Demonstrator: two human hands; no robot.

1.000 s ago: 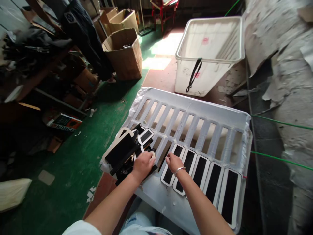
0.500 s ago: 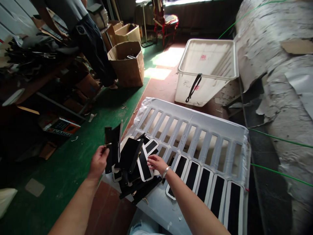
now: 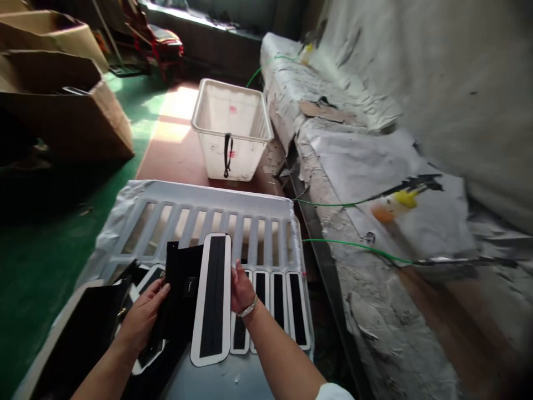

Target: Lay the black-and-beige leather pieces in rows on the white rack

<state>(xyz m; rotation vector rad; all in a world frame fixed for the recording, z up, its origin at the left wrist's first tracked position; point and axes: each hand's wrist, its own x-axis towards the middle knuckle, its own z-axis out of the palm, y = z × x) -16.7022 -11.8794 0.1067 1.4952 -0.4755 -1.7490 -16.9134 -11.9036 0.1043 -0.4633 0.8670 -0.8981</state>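
Head view, and both hands are right in the middle of it: the left hand (image 3: 144, 311) has its grip pinched together on the left edge of a black, flat fabric pouch piece (image 3: 179, 316), which carries a small dark label (image 3: 190, 287) with pale lettering too small to read. Right up against that piece stands a long, round-cornered panel with a white border and a black middle (image 3: 212, 300), raised over the counter and tilted slightly. The right hand (image 3: 241, 289), silver bracelet (image 3: 249, 307) at the wrist, is at the panel's right edge, fingertips out of sight behind it, so whether that grip is clamped I can't tell!

Beneath them runs a pale, slotted, plastic-covered counter (image 3: 216, 191), its far row of slots showing beyond the hands. Over to the right, more white-bordered black panels (image 3: 296, 308) lie side by side in a row; over to the left, by the left forearm, a heap of black pieces (image 3: 83, 333) overlaps, one brassy zip pull (image 3: 121, 312) catching the eye. Beyond the counter's far edge stands a white plastic bin (image 3: 250, 161), a black strap (image 3: 227, 155) hanging down its front
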